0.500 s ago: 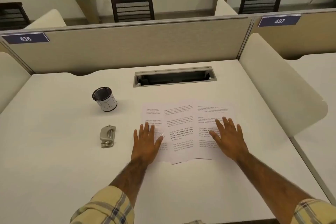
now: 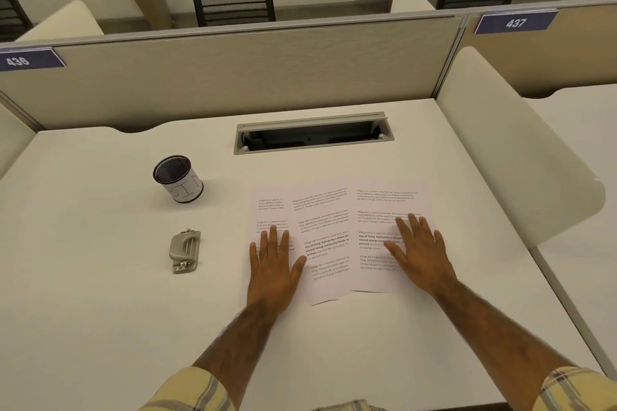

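Pale laminate made up the desk (image 2: 100, 294) you sat at, closed off behind by a beige partition (image 2: 233, 77) and broken by an open cable hatch (image 2: 312, 135) just beyond your work. Three printed pages lay near the middle of the top, a little to your right, fanned side by side. The left sheet (image 2: 270, 207) seemed tucked under the middle sheet (image 2: 324, 220), which sat slightly askew with its near corner poking toward you. The right sheet (image 2: 384, 200) covered the middle one's far edge.

You had your left hand (image 2: 272, 272) palm-down on the near part of the left sheet, fingers straight and close, thumb angled toward the middle page. Your right hand (image 2: 419, 255) lay just as flat on the right sheet, fingers a little apart and slanted inward. Neither hand clasped or pinched anything; both simply pressed. I judged that you pinned the outer pages this way so thin paper would not skate on the smooth top, and so you could draw the fan together into one pile.

A grey hole punch (image 2: 184, 250) and a mesh cup (image 2: 180, 180) with a handwritten paper label stood well apart to your left, probably parked out of the pages' way yet within reach.

All three sheets looked alike: plain white, flat and uncreased, each carrying short blocks of small black print with one paragraph in bold. Most of the wording was too fine to read.
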Motion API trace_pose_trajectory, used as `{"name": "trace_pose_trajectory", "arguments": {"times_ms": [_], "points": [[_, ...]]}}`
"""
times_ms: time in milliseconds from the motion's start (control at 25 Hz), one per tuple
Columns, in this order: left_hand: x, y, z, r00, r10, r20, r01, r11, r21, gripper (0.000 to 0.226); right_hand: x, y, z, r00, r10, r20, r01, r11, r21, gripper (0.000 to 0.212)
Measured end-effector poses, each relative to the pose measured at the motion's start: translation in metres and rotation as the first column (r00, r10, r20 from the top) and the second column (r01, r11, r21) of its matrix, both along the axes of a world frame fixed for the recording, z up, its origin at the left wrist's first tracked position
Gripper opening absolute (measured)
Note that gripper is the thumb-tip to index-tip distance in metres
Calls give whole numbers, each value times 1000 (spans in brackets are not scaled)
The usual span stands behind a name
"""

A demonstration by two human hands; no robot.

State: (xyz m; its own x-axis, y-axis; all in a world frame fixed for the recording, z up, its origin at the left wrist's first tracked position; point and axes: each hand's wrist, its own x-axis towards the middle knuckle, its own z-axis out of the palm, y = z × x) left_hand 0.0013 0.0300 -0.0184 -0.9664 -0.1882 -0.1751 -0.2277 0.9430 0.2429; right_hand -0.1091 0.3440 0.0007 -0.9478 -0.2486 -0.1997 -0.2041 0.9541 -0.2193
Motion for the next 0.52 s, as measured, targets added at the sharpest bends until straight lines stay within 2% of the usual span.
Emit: {"name": "trace_pose_trajectory", "arguments": {"times_ms": [80, 200, 320, 520], "points": [[-16, 15, 5, 998, -56, -24, 56, 998, 5, 81, -18, 4, 6, 1000, -7, 7, 7, 1000, -10, 90], [-40, 45, 9, 985, -162, -54, 165, 984, 72, 78, -56, 10, 15, 1000, -12, 20, 12, 1000, 3, 85], [-51, 74, 5, 958, -281, -59, 287, 947, 143, 78, -93, 12, 22, 997, -2, 78, -3, 998, 67, 87], [-53, 89, -10, 909, -417, -7, 416, 905, 87, 81, -135, 20, 24, 985, -31, 172, 12, 994, 110, 101]]}}
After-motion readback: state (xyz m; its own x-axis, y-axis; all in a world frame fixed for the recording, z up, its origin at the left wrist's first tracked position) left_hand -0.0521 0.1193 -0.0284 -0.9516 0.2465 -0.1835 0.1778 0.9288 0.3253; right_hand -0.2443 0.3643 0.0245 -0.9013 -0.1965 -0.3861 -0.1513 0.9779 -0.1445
